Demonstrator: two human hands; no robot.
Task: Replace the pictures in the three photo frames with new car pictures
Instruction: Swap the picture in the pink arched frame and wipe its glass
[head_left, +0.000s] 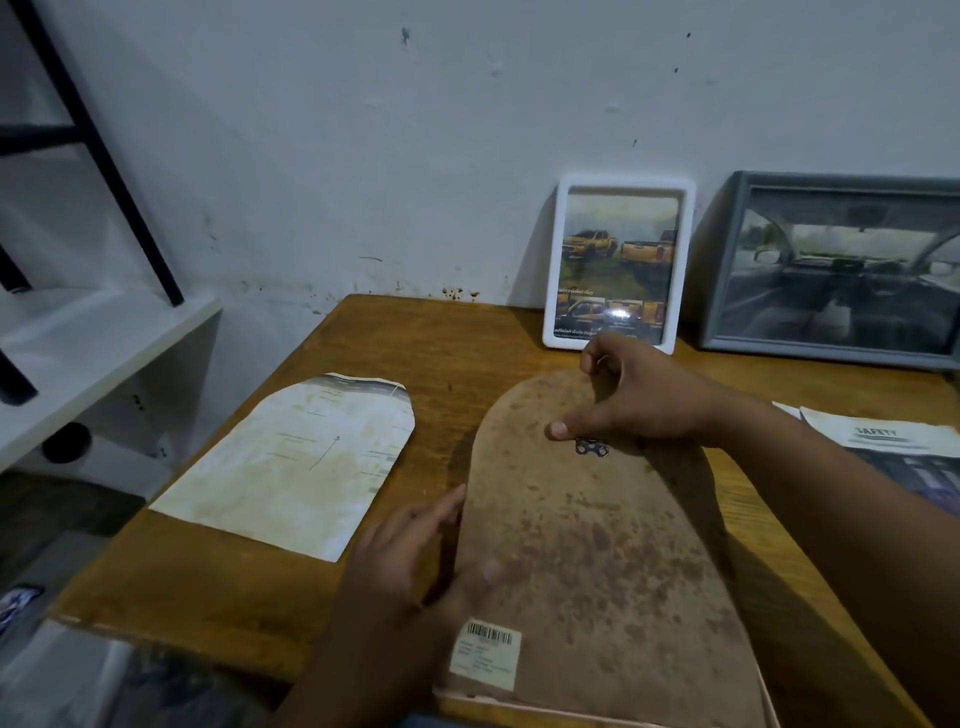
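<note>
Two bare forearms enter from the lower frame edge and the right. Left hand (410, 540) and right hand (634, 397): no sleeves, gloves, rings, watch or bands visible. Fingernails short, unpainted where seen.

The barcode label (485, 653) print is unreadable; the grey frame (841, 270) is cut off at right.

Left hand (410, 540) flat with straight fingers; right hand (631, 397) arched, fingers curled, thumb extended.
</note>
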